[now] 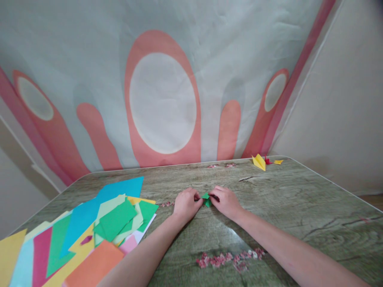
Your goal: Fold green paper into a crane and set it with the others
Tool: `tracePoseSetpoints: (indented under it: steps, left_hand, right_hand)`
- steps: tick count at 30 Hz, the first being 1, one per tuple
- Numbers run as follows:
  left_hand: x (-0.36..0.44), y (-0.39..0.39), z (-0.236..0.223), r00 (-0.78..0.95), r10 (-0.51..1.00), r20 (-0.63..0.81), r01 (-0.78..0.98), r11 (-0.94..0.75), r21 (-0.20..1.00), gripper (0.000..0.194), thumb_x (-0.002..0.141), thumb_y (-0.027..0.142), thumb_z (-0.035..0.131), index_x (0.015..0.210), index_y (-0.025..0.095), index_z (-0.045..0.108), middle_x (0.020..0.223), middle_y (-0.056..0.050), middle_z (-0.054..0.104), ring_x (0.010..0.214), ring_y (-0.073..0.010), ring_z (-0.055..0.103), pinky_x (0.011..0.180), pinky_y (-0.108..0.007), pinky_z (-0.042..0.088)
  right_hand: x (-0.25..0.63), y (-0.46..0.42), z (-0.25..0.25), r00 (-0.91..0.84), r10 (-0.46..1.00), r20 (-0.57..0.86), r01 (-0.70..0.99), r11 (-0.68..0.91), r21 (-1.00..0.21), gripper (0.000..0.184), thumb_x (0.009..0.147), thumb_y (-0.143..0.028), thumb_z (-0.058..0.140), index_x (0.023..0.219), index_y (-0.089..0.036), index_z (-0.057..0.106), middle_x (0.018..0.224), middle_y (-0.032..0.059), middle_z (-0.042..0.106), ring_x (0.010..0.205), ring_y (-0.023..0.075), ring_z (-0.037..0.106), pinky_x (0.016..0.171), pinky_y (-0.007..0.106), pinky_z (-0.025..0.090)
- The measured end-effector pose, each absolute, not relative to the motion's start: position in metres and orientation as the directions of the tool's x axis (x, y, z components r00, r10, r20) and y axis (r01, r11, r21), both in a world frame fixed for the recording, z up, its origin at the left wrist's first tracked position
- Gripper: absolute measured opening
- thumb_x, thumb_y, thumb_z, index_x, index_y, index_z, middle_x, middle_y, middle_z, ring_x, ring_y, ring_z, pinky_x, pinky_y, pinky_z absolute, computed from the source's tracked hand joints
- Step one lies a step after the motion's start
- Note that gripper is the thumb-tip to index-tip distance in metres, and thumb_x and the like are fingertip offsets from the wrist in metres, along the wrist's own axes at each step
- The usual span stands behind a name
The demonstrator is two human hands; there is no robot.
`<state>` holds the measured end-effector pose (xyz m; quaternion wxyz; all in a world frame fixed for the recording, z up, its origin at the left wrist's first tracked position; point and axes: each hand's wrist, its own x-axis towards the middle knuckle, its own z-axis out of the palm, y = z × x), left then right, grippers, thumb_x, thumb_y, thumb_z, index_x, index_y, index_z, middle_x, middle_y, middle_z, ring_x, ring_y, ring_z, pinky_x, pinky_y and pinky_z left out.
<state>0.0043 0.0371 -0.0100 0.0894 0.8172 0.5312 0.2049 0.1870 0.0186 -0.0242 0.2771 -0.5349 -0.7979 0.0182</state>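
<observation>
A small folded green paper piece [206, 199] lies on the wood-grain table [299, 207], near its middle. My left hand [186, 205] pinches the piece's left side with curled fingers. My right hand [226, 201] pinches its right side, fingertips pressed on the fold. Both hands rest on the tabletop with the paper between them.
A spread of coloured paper sheets [89, 231] covers the table's left front. Small folded yellow [259, 162], red and orange paper figures sit at the far right edge. Pink flower marks [230, 258] show on the tabletop between my forearms. A patterned cloth hangs behind the table.
</observation>
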Motion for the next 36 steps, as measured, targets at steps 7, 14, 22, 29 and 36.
tracePoseSetpoints:
  steps: [7, 14, 22, 29, 36]
  left_hand:
    - [0.006, 0.036, -0.009, 0.361, 0.902, 0.239, 0.826, -0.428, 0.367, 0.009, 0.076, 0.026, 0.055, 0.072, 0.020, 0.060, 0.076, -0.001, 0.061, 0.070, -0.0147, 0.056, 0.060, -0.023, 0.037]
    - [0.010, 0.029, -0.006, 0.415, 0.857, 0.305, 0.792, -0.505, 0.342, 0.012, 0.080, 0.029, 0.052, 0.077, 0.020, 0.058, 0.079, -0.002, 0.059, 0.072, -0.0148, 0.055, 0.062, -0.023, 0.037]
    - [0.010, 0.027, -0.003, 0.441, 0.845, 0.302, 0.754, -0.532, 0.386, 0.015, 0.082, 0.034, 0.052, 0.079, 0.020, 0.058, 0.080, -0.001, 0.060, 0.073, -0.0147, 0.055, 0.062, -0.023, 0.038]
    - [0.009, 0.028, 0.002, 0.474, 0.837, 0.275, 0.728, -0.548, 0.412, 0.030, 0.091, 0.034, 0.036, 0.076, 0.019, 0.057, 0.079, -0.003, 0.060, 0.072, -0.0149, 0.055, 0.063, -0.024, 0.038]
    - [0.009, 0.031, 0.001, 0.503, 0.824, 0.261, 0.681, -0.564, 0.467, 0.023, 0.087, 0.032, 0.042, 0.078, 0.019, 0.059, 0.080, -0.003, 0.062, 0.077, -0.0161, 0.056, 0.069, -0.024, 0.041]
  right_hand:
    - [0.186, 0.021, -0.025, -0.298, 0.868, 0.397, 0.858, 0.426, -0.287, 0.010, 0.082, -0.022, 0.057, 0.088, -0.021, 0.064, 0.087, 0.0020, 0.061, 0.080, 0.0156, 0.056, 0.072, 0.027, 0.038]
    - [0.187, 0.022, -0.025, -0.313, 0.870, 0.382, 0.862, 0.429, -0.271, 0.011, 0.085, -0.025, 0.054, 0.085, -0.021, 0.064, 0.084, 0.0020, 0.060, 0.079, 0.0149, 0.056, 0.072, 0.026, 0.037]
    - [0.188, 0.022, -0.025, -0.307, 0.870, 0.386, 0.876, 0.417, -0.241, 0.013, 0.086, -0.026, 0.053, 0.082, -0.021, 0.064, 0.081, 0.0010, 0.059, 0.077, 0.0142, 0.055, 0.070, 0.025, 0.036]
    - [0.188, 0.020, -0.024, -0.310, 0.866, 0.393, 0.890, 0.410, -0.202, 0.017, 0.086, -0.033, 0.053, 0.079, -0.021, 0.063, 0.079, 0.0014, 0.058, 0.074, 0.0151, 0.054, 0.067, 0.026, 0.036]
    - [0.188, 0.021, -0.025, -0.310, 0.869, 0.385, 0.887, 0.411, -0.212, 0.016, 0.086, -0.032, 0.054, 0.079, -0.021, 0.063, 0.080, 0.0021, 0.059, 0.076, 0.0155, 0.055, 0.068, 0.026, 0.036]
